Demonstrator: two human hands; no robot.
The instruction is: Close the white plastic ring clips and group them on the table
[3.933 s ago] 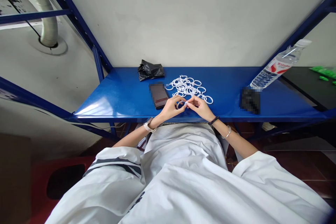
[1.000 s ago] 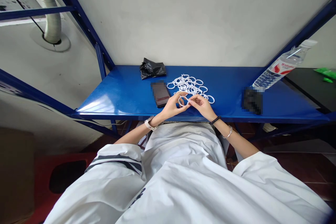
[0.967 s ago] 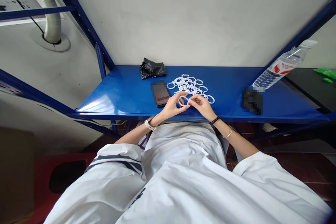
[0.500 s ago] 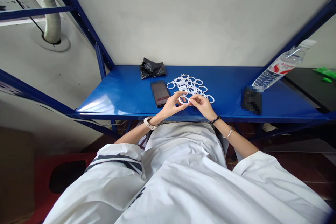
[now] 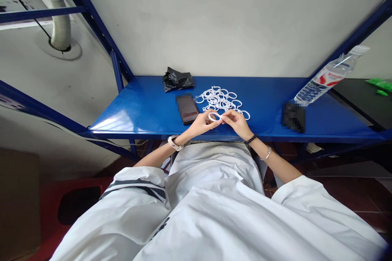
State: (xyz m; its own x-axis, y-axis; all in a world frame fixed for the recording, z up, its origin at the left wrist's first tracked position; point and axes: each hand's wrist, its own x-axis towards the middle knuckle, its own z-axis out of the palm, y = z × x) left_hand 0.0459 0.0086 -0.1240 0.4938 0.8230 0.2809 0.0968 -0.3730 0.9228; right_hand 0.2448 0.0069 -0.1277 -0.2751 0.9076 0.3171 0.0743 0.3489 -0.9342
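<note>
My left hand (image 5: 200, 123) and my right hand (image 5: 237, 122) meet over the front of the blue shelf (image 5: 143, 110). Between their fingertips they pinch one white plastic ring (image 5: 214, 117), left hand on its left side, right hand on its right. Just behind the hands lies a heap of several white rings (image 5: 221, 100) on the shelf. A watch sits on my left wrist, and a bead bracelet and a bangle on my right.
A dark phone (image 5: 187, 109) lies left of the rings, a crumpled black bag (image 5: 177, 80) behind it. A blurred dark object (image 5: 293, 117) and a leaning water bottle (image 5: 329, 76) are at the right. Blue frame posts flank the shelf; a wall stands behind.
The ring between my fingertips has tilted flatter and shifted slightly. Both hands have stayed at the same spot. The heap and the other objects have not moved.
</note>
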